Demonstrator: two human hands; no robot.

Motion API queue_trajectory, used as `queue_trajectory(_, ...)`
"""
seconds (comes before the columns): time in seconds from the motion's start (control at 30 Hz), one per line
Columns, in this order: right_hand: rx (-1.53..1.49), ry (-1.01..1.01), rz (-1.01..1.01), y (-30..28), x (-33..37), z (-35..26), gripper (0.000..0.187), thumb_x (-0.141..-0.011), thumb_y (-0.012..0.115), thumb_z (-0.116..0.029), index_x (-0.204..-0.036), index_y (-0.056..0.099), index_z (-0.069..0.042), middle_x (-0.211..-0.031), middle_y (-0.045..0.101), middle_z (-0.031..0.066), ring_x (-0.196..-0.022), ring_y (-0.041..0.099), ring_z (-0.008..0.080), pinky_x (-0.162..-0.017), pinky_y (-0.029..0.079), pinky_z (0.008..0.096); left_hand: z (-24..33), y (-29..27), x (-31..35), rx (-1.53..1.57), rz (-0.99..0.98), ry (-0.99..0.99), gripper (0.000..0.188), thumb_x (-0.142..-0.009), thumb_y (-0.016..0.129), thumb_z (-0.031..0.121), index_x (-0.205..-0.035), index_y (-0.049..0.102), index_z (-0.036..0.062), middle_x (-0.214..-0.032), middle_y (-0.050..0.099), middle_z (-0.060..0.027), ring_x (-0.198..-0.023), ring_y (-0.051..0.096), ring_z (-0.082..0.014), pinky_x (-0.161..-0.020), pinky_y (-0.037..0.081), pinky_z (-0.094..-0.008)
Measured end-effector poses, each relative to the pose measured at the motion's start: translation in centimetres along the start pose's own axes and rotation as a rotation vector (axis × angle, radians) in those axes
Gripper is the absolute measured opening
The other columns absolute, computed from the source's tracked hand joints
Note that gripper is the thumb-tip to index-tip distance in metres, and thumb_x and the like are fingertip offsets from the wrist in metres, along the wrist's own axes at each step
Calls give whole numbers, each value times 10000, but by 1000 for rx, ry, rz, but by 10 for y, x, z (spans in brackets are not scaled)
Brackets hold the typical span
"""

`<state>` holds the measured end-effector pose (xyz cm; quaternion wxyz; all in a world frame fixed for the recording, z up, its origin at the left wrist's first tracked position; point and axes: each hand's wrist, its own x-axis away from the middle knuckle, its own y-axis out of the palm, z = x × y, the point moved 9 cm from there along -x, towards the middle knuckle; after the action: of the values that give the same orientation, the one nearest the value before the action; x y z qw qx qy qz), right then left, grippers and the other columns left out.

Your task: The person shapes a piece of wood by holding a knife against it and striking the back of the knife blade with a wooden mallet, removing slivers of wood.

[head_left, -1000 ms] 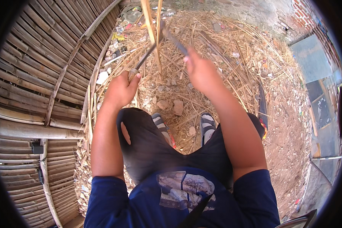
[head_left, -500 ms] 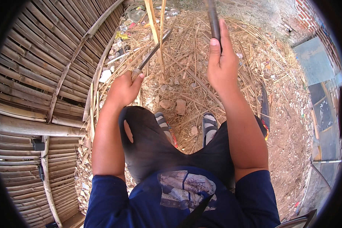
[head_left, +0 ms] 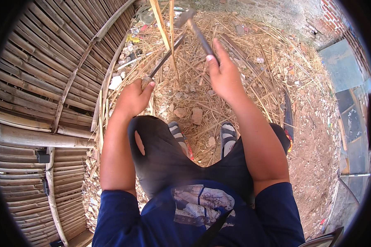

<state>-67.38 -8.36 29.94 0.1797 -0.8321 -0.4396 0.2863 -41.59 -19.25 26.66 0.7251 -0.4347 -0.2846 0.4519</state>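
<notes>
My left hand (head_left: 132, 98) is closed round the handle of a long-bladed knife (head_left: 163, 61), whose dark blade slants up and to the right. The blade crosses a pale upright piece of split wood or bamboo (head_left: 160, 24), which parts into two strips above it. My right hand (head_left: 226, 80) grips the dark handle of a hammer (head_left: 201, 39), with the index finger stretched out alongside. The hammer's head (head_left: 185, 17), slightly blurred, is up near the far end of the blade, just right of the strips. Whether it touches the blade, I cannot tell.
A bamboo-slat wall (head_left: 41, 74) rises on the left. Dry straw and wood splinters (head_left: 235, 53) cover the ground, with stones (head_left: 196, 116) before my sandalled feet (head_left: 228, 140). Grey-blue panels (head_left: 341, 66) lean at right, and a dark strip (head_left: 287, 109) lies beside my right knee.
My right hand has swung the hammer leftward, its head coming into view near the blade. The wood's two strips stand further apart. My left hand has barely moved.
</notes>
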Motion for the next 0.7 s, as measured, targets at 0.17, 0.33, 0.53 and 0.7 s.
queue_trajectory(0.17,-61,-224,198,-29,9,-23,552,-1086,473,-282,-1577,344,-65,-731,658,140,-610,664,241,-576,512,412,4,6,-7,-13,32,49,582,-1000,566,504,-936,625,-71,-836,672,-318,-876,668,-488,-806,513,-518)
queue_trajectory(0.33,319,36,-243,38,11,22,529,-1081,472,-268,-1578,345,-140,-807,686,183,-676,688,328,-648,540,472,13,10,-11,-5,-15,42,592,-1000,561,516,-968,628,-71,-854,676,-310,-881,667,-480,-816,511,-513)
queue_trajectory(0.53,279,19,-153,55,12,46,529,-1067,503,-294,-1568,372,-184,-804,680,208,-700,691,379,-663,542,488,11,18,-12,-45,-27,39,598,-1005,550,532,-991,624,-61,-879,673,-300,-902,661,-464,-829,496,-509)
queue_trajectory(0.7,61,145,-75,16,5,31,506,-1061,507,-299,-1537,435,-141,-863,708,197,-775,719,359,-710,549,481,8,17,-15,-53,-27,24,585,-1000,554,533,-1039,642,-43,-912,687,-296,-938,668,-466,-846,505,-503)
